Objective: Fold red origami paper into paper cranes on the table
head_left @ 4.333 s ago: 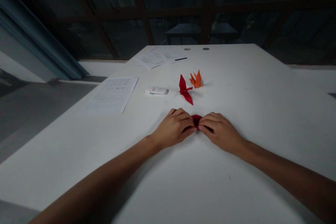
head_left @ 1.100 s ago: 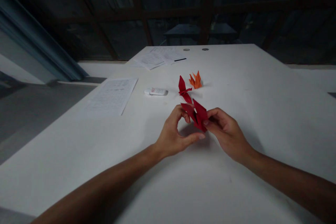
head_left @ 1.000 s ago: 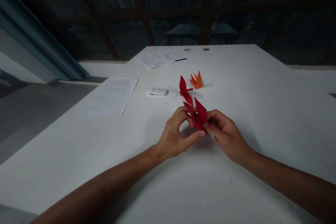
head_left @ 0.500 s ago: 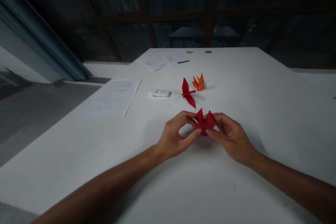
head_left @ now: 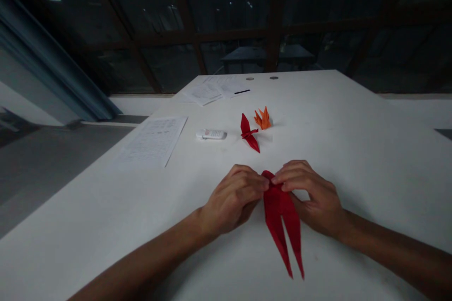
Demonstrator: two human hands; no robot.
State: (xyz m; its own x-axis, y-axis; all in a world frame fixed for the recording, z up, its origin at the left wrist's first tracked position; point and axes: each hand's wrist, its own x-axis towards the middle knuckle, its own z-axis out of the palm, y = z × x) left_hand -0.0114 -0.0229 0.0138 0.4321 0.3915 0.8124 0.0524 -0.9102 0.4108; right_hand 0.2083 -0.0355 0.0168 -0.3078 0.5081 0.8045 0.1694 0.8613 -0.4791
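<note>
Between my hands is a red folded origami paper [head_left: 282,209], its two narrow points directed toward me with a slit between them. My left hand [head_left: 235,197] pinches its upper left edge, fingertips bent over the paper. At the upper right, my right hand [head_left: 314,195] grips it with the fingertips on top; its thumb is partly hidden behind the paper. The paper's far end is partly covered by my fingers. Beyond my hands lies a finished-looking red paper crane [head_left: 250,135], and just behind it sits an orange folded paper figure [head_left: 263,118] with several upright points.
A white plastic case with printed text [head_left: 212,134] lies left of the red crane. Printed sheets [head_left: 150,143] rest at the table's left edge, with more papers [head_left: 208,90] and a black pen [head_left: 242,91] farther back. The white table [head_left: 353,150] reaches toward dark windows.
The red paper in my hands has turned so its two points face me instead of away. My fingers have shifted over its top, and the view has tilted up slightly.
</note>
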